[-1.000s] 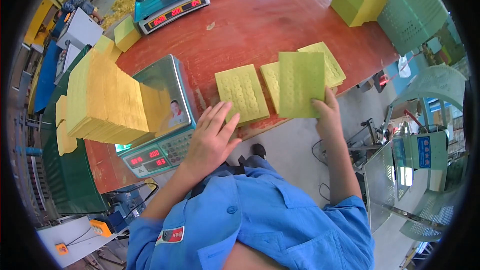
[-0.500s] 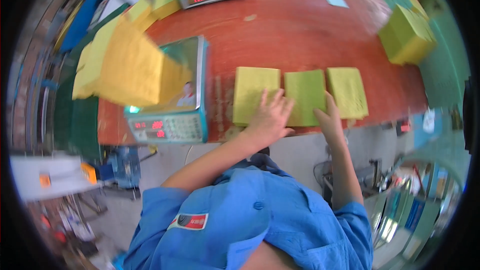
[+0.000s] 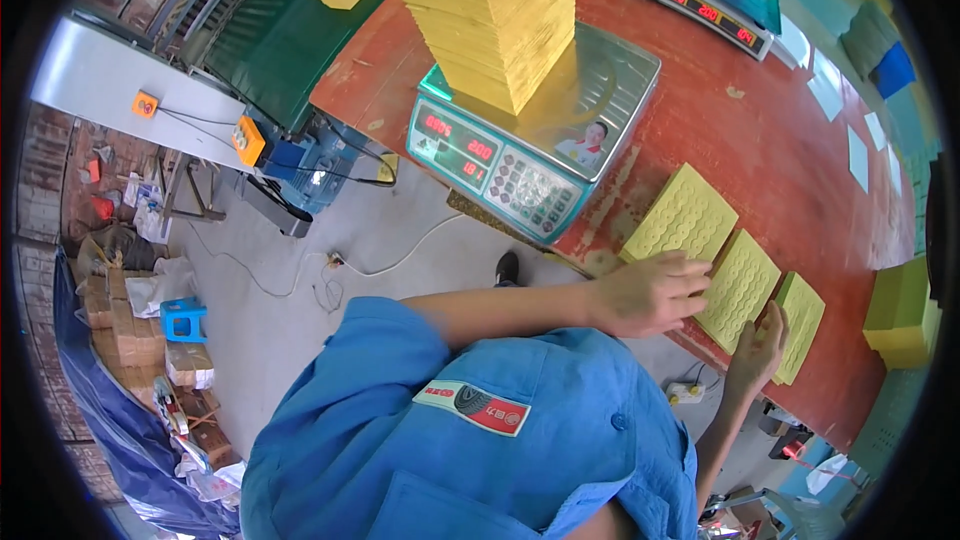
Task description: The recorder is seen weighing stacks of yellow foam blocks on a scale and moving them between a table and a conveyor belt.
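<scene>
Three low stacks of yellow embossed paper sheets lie in a row along the table's front edge. My left hand (image 3: 652, 294) is over the near edge of the left stack (image 3: 686, 214), fingers stretched toward the middle stack (image 3: 742, 285) with nothing gripped. Beside the lower end of the middle stack is my right hand (image 3: 760, 347), fingers apart at the gap before the right stack (image 3: 803, 332). Left of the stacks stands a digital scale (image 3: 525, 175) with red lit figures, bearing a tall pile of yellow sheets (image 3: 490, 25).
The red table (image 3: 690, 110) runs to the far right. A second scale (image 3: 705, 2) carries a yellow bundle at the back. Pale paper slips (image 3: 857, 158) lie at the far right, with another yellow block (image 3: 897, 325) by the right end. A cable (image 3: 420, 242) crosses the floor.
The view has turned left, so the table sits slanted at the right and more floor shows. The middle stack's top, plain green-yellow before, now shows embossed rows. Both hands remain at the stacks.
</scene>
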A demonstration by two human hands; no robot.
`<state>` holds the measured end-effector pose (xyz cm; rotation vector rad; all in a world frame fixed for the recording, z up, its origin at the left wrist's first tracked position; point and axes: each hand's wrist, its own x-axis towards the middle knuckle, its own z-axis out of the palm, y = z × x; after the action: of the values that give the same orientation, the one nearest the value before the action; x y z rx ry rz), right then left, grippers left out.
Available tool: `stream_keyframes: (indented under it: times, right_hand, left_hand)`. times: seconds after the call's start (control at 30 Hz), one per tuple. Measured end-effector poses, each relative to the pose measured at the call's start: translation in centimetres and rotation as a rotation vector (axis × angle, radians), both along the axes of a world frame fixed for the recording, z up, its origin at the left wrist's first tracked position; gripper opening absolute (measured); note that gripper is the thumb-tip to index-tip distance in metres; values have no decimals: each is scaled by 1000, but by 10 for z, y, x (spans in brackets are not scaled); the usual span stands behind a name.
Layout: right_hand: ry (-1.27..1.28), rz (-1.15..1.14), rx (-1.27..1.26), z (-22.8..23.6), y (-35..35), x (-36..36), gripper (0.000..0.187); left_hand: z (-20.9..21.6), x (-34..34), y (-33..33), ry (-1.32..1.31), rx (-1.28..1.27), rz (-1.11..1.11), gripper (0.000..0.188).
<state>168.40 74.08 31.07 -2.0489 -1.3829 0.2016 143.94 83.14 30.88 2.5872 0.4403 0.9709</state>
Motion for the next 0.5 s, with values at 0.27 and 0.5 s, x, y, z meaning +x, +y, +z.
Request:
stream_keyframes:
  times: [0.27, 0.5]
  right_hand:
    - [152, 171, 298, 23, 49, -73, 43]
    - [416, 573, 352, 64, 123, -213, 40]
  left_hand:
    - [114, -190, 51, -209, 276, 574, 23]
    - [178, -309, 217, -703, -1201, 439, 49]
